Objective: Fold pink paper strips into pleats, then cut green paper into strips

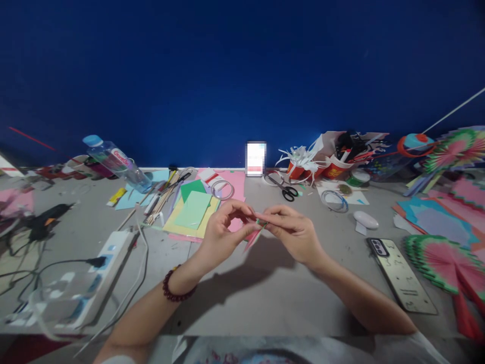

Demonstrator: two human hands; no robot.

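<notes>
A person seated at a grey work table [242, 298] holds a small folded piece of pink paper with a green edge [253, 236] between both bare hands, just above the middle of the tabletop. The left hand [223, 230], with a dark red beaded bracelet [175, 292] on its wrist, has thumb and forefinger closed in a pinch on the paper's upper end, the other fingers curled above. The right hand [291, 230] meets it from the other side, fingertips pressed together on the same end, so that the paper's pointed lower part hangs tilted down and to the left between the two hands. Just behind the left hand lies a loose stack of yellow, green and pink paper sheets [193, 212], with a clear roll of tape [223, 189] beside it. Black-handled scissors [286, 190] lie open farther back, near red paper cups [333, 169] stuffed with paper scraps and pens. At the far left a clear plastic bottle with a blue cap [117, 163] lies on its side; nearer, a black glue gun [47, 218] and a white power strip [102, 268] with cables sit along the left edge. To the right of the hands lie a pale-cased phone [401, 275], face down, and pink-and-green pleated paper fans [439, 263]. A deep blue wall [242, 76] backs the table.
</notes>
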